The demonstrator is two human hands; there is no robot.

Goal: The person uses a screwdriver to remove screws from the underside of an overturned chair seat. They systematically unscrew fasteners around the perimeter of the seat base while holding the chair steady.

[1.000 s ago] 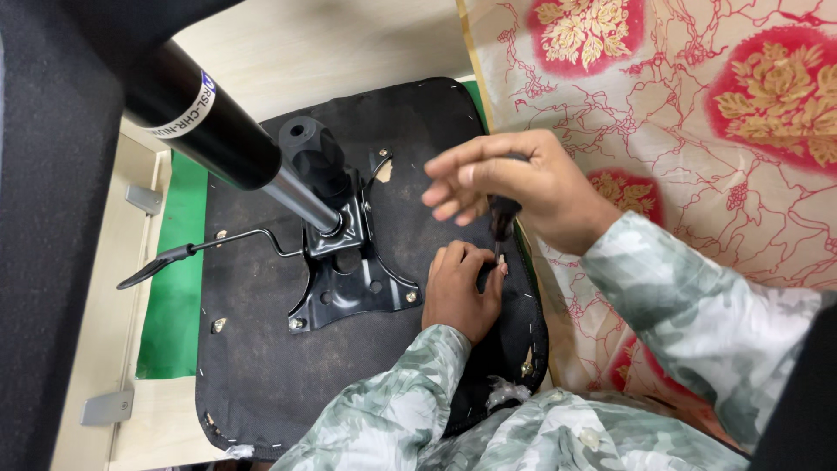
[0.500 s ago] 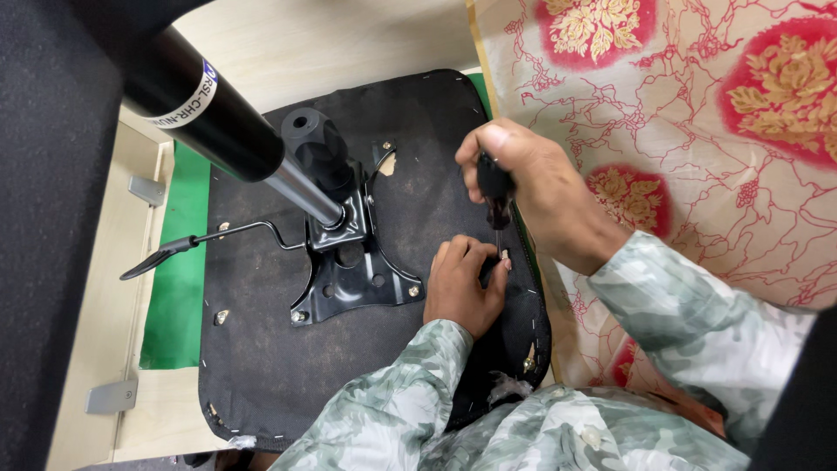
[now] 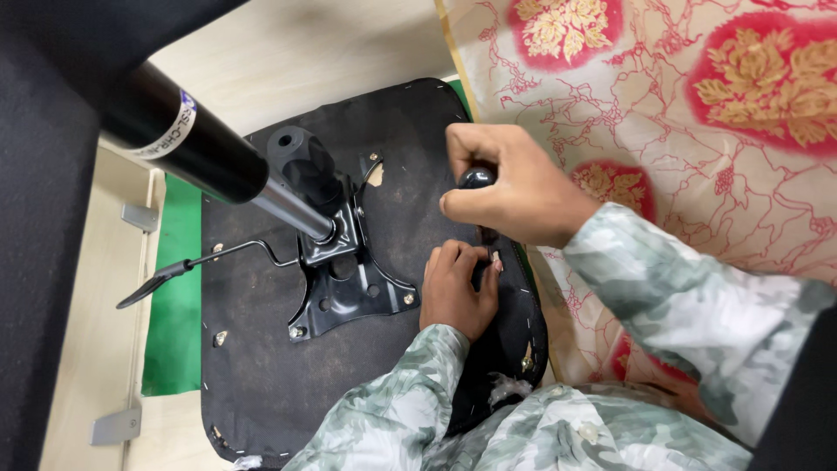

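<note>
Head view looks straight down on an upturned chair seat (image 3: 261, 366), its black underside facing up and resting on a pale bench with a green mat (image 3: 174, 305) showing at its left edge. Right hand (image 3: 514, 187) is closed in a fist around the dark handle of a screwdriver (image 3: 477, 179), held upright over the seat's right edge; only the rounded top of the handle and a short piece below the fist show, and the tip is hidden. Left hand (image 3: 458, 292) lies directly below it, palm down on the seat, fingers curled together and pressed around the spot where the tool comes down; whether they pinch anything cannot be told. Near the seat's middle a black metal plate (image 3: 349, 292) is screwed on, and a black gas cylinder (image 3: 187, 144) rises from it toward the camera. A thin lever (image 3: 196, 266) runs out from the plate to the left, ending in a flat paddle over the mat. Floral cloth (image 3: 680, 131) in red, gold and cream lies just right of the seat. Both sleeves are pale green camouflage.
</note>
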